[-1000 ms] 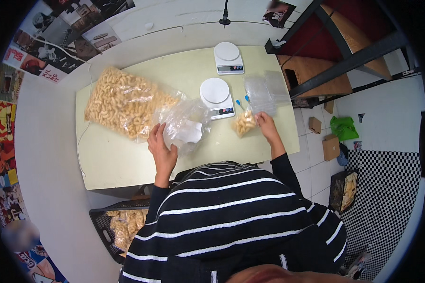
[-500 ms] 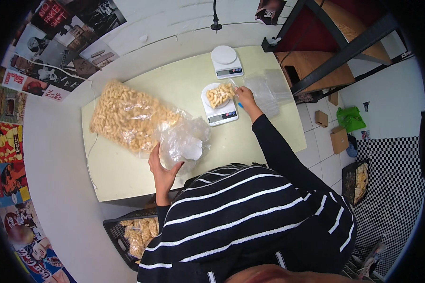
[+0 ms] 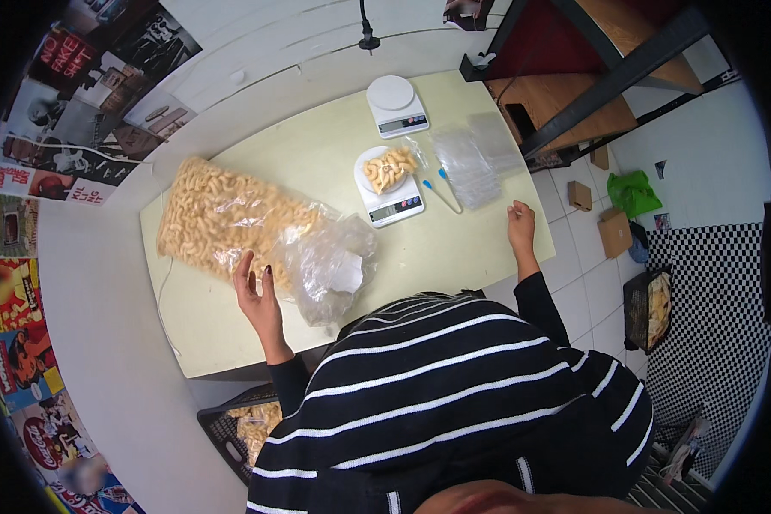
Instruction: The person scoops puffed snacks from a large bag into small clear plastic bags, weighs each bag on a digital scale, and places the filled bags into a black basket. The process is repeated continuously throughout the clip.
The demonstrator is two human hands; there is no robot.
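Note:
A large clear bag of pale puffed snacks (image 3: 223, 224) lies on the left of the yellowish table (image 3: 454, 248), its open mouth crumpled toward me. My left hand (image 3: 255, 291) rests open on the bag's near edge, fingers spread. A small clear bag filled with snacks (image 3: 391, 167) sits on the nearer white kitchen scale (image 3: 391, 199). My right hand (image 3: 520, 224) lies flat and empty on the table's right side, apart from the scale.
A second white scale (image 3: 394, 104) stands at the back. A stack of empty clear bags (image 3: 471, 158) and two blue-tipped sticks (image 3: 441, 190) lie right of the scales. A black crate of snacks (image 3: 247, 424) sits under the table. Cardboard boxes (image 3: 612, 230) are on the tiled floor.
My right hand left the small filled bag on the near scale and drew back to the table's right edge. My left hand let go of the crumpled plastic and opened beside the big bag.

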